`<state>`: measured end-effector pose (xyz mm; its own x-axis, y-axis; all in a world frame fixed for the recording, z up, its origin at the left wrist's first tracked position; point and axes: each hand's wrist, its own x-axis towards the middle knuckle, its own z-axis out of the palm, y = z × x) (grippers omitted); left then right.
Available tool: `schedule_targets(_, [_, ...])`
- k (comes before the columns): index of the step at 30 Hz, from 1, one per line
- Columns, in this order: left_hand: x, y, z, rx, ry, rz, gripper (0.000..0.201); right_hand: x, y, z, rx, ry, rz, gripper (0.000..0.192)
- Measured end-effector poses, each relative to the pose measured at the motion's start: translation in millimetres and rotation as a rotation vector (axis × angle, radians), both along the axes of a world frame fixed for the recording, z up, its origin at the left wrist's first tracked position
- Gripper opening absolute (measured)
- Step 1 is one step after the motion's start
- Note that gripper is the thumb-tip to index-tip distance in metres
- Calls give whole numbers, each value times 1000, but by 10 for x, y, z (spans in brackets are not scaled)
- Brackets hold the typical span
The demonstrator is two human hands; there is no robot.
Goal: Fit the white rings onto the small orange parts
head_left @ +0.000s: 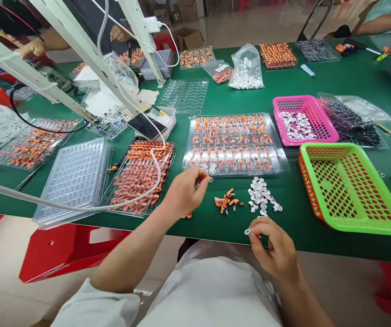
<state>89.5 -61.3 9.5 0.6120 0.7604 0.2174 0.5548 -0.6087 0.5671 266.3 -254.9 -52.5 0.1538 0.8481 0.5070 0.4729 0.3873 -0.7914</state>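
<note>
My left hand is pinched just in front of the clear plastic tray; a tiny pale piece shows at its fingertips, too small to name. Orange curved parts fill the rows of that tray, with white rings at its near edge. At the table's front edge, my right hand grips a small white ring between thumb and forefinger. Between the hands lie a few loose orange parts and a heap of white round caps.
To the right stand a green basket and a pink basket of white pieces. Left are a tray of orange parts, stacked clear trays and a phone. A white cable crosses the left side. Other people sit opposite.
</note>
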Motion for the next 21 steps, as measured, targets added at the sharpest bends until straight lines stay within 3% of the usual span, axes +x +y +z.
schedule_targets(5, [254, 571, -97, 139, 228, -14, 14, -35, 9, 14, -9, -6, 23, 29])
schedule_targets(9, [360, 690, -50, 200, 243, 5, 15, 80, -95, 21, -44, 50, -18, 27])
schedule_targets(12, [392, 495, 55, 209, 213, -37, 12, 225, -218, 5, -130, 161, -82, 21])
schedule_targets(15, [452, 109, 68, 130, 147, -206, 19, 326, -297, -32, -174, 264, -174, 15])
schedule_targets(19, [620, -372, -159, 12, 130, -476, 9, 332, -288, -73, -170, 306, -200, 14])
schedule_targets(21, [710, -489, -304, -6, 181, -532, 11, 317, -270, -73, -172, 295, -162, 14])
